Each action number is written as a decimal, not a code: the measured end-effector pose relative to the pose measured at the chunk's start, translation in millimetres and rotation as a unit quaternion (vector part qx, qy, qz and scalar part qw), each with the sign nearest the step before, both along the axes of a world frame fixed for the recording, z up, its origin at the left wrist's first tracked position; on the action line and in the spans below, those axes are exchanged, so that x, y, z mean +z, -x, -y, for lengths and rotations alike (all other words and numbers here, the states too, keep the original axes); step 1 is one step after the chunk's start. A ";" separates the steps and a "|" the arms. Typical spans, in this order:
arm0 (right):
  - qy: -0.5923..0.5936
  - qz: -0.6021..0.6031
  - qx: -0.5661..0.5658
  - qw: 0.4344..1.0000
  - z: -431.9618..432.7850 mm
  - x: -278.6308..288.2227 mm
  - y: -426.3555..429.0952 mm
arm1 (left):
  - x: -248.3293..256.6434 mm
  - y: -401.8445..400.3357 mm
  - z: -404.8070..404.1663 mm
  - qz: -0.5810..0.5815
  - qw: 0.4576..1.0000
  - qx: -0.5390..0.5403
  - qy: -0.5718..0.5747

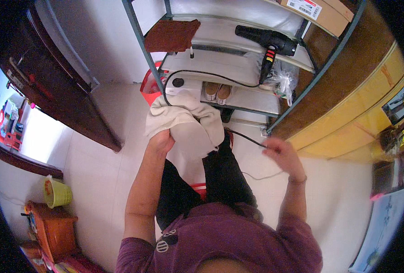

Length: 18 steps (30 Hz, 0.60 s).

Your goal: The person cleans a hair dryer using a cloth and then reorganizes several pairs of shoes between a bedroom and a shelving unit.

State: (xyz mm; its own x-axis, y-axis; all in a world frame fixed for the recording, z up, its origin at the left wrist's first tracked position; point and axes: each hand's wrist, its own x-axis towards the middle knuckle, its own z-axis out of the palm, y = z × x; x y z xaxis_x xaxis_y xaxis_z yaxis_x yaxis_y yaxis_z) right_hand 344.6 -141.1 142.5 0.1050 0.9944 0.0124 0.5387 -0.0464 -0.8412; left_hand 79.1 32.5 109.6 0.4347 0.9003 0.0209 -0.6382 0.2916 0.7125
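Observation:
My left hand (162,140) grips a bunched off-white cloth (188,116), which hangs in front of a metal shelf rack and above my knees. A black cord (215,73) runs from the handle of a black hair dryer (266,39) on an upper shelf, loops left and passes into the cloth. The cord comes out at the cloth's right side and stretches to my right hand (282,153). That hand, blurred, pinches the cord off to the right; the cord's far end is hidden. Inside the cloth, the cord cannot be seen.
The metal rack (335,51) holds a folded brown towel (171,36), a cardboard box (319,13), a clear plastic bag (283,76) and a pair of shoes (217,92). A red bag (150,87) stands beside it. At left are a dark door (69,102) and a yellow-green bin (57,192).

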 end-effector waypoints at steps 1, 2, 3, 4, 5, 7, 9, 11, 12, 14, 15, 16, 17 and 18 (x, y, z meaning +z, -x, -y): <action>0.051 -0.023 0.068 0.996 6.8 6.9 5.6 | -3.8 1.5 -1.8 -0.009 0.999 -0.028 -0.011; 0.028 -0.043 0.165 0.985 9.8 -5.3 4.1 | -6.1 2.0 -1.9 -0.008 1.000 -0.028 -0.011; 0.067 -0.070 0.227 0.969 12.6 0.8 8.8 | -5.3 0.3 -1.8 -0.006 0.999 -0.047 -0.017; 0.142 -0.125 0.233 0.954 14.3 -8.3 12.5 | -4.9 -0.8 -1.2 -0.003 0.998 -0.066 -0.024; 0.215 -0.180 0.239 0.930 14.5 -20.8 16.8 | -6.2 -2.7 1.6 -0.003 0.997 -0.067 -0.025; 0.109 -0.084 0.206 0.969 5.6 -32.8 33.9 | -2.4 -12.3 12.7 0.010 0.998 -0.042 0.036; 0.003 0.012 0.169 0.986 -8.4 -36.9 42.2 | 7.5 -16.8 23.4 -0.009 0.994 -0.053 0.097; -0.079 -0.195 0.053 0.976 -36.0 -29.3 38.8 | 5.3 -16.9 26.7 -0.085 0.985 -0.091 0.123; -0.091 -0.211 0.034 0.973 -51.3 -17.4 44.9 | 0.2 -13.9 28.6 -0.106 0.977 -0.083 0.166; -0.099 -0.253 0.051 0.961 -79.4 8.8 65.9 | -16.7 -8.0 29.7 -0.102 0.981 -0.094 0.138; -0.094 -0.277 0.085 0.952 -92.1 17.6 76.4 | -19.4 -7.6 29.7 -0.094 0.983 -0.110 0.109; -0.095 -0.278 0.085 0.952 -104.9 20.9 86.2 | 4.8 -19.2 44.1 -0.140 0.983 -0.106 0.060; -0.024 -0.344 0.136 0.929 -117.0 23.4 95.8 | 2.7 -24.6 44.9 -0.141 0.983 -0.106 0.059; 0.048 -0.405 0.189 0.893 -125.3 26.7 100.4 | 2.4 -24.3 46.9 -0.145 0.982 -0.108 0.049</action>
